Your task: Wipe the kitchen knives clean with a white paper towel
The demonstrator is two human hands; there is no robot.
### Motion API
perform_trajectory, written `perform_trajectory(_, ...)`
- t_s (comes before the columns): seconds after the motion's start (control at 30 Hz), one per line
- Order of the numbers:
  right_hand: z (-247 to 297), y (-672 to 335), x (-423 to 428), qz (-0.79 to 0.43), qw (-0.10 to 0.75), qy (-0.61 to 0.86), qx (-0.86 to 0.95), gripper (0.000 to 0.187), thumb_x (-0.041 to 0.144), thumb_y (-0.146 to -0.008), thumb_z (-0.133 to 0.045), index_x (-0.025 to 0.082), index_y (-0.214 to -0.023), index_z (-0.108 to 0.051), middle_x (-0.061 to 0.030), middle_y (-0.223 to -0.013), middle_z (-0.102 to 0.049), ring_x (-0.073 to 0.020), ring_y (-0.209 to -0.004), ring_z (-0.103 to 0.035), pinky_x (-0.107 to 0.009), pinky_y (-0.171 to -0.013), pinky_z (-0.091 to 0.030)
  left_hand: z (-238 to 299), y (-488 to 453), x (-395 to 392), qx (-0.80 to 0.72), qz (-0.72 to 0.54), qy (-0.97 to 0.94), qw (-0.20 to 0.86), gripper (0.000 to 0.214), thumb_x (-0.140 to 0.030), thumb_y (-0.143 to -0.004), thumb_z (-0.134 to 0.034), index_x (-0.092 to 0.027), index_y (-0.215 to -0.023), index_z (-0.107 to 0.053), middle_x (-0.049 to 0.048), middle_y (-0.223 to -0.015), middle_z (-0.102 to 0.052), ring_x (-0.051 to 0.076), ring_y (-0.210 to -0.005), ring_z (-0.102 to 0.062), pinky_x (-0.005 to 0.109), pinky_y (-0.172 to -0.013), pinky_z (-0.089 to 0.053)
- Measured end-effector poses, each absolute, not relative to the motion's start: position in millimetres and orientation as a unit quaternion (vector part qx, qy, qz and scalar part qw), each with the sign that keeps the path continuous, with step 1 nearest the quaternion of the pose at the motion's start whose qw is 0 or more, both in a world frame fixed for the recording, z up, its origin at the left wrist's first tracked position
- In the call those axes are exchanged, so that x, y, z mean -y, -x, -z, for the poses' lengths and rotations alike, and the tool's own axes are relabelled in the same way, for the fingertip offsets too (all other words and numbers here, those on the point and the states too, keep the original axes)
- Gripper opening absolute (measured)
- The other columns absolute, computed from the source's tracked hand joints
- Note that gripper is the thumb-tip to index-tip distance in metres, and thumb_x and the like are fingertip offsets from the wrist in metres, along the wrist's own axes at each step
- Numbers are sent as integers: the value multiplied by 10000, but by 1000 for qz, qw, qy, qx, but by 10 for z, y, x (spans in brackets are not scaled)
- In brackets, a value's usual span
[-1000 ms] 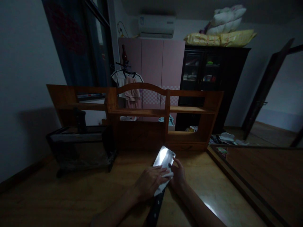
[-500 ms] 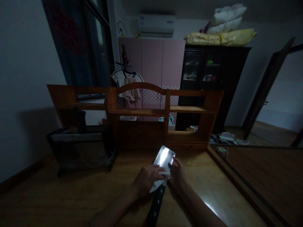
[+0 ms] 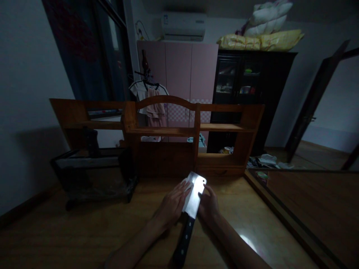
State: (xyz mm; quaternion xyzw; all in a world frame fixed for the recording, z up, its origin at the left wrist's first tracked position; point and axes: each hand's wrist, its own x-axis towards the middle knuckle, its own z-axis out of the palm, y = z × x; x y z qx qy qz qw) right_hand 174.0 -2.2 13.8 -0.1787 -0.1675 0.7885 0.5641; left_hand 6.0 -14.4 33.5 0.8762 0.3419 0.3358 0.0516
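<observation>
A cleaver (image 3: 195, 197) with a shiny wide blade and a black riveted handle is held over the wooden tabletop (image 3: 134, 239), its handle towards me. My right hand (image 3: 209, 204) grips the blade from its right edge, the thumb on the face and the other fingers behind it. At the blade's left edge, my left hand (image 3: 174, 203) presses a white cloth or tissue (image 3: 188, 183) against the metal. Most of this white piece is hidden under the fingers.
A dark knife block (image 3: 92, 172) with a black handle (image 3: 91, 142) standing up in it is at the left. Behind the blade, a wooden shelf unit (image 3: 162, 130) spans the back of the table. A raised wooden edge (image 3: 280, 209) runs along the right.
My left hand has slid the white cloth or tissue from the lower blade, near the handle, up to its left upper edge. More of the blade shows. My right hand keeps its grip.
</observation>
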Motion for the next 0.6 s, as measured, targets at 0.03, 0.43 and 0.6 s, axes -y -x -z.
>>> perform_trajectory(0.03,-136,-1740,22,-791,563,174,166,325,404,-761,-550,111,-863,-648,-96,-768,-695,-245,-738,-657,-367,-688,-510,-342,-64,155,-337,-328,-881,56,435,-222,-962,-241,-267,-1388,-317,-28,-1448,-320,164,-1345,-239,407,-1115,-255)
perform_trajectory(0.43,-102,-1760,-9,-801,548,175,163,267,374,-750,-562,123,-793,-643,-60,-633,-671,-182,-516,-606,-294,-523,-479,-446,-110,246,-245,-246,-936,56,421,-200,-962,-222,-269,-1300,-462,-37,-1387,-428,160,-1321,-302,406,-1114,-224)
perform_trajectory(0.6,-126,-1765,12,-804,530,204,174,293,395,-753,-541,121,-773,-646,-60,-560,-646,-169,-412,-558,-261,-408,-408,-520,-136,332,-210,-239,-945,77,453,-177,-960,-180,-263,-1292,-475,-27,-1364,-462,143,-1286,-363,368,-1100,-246)
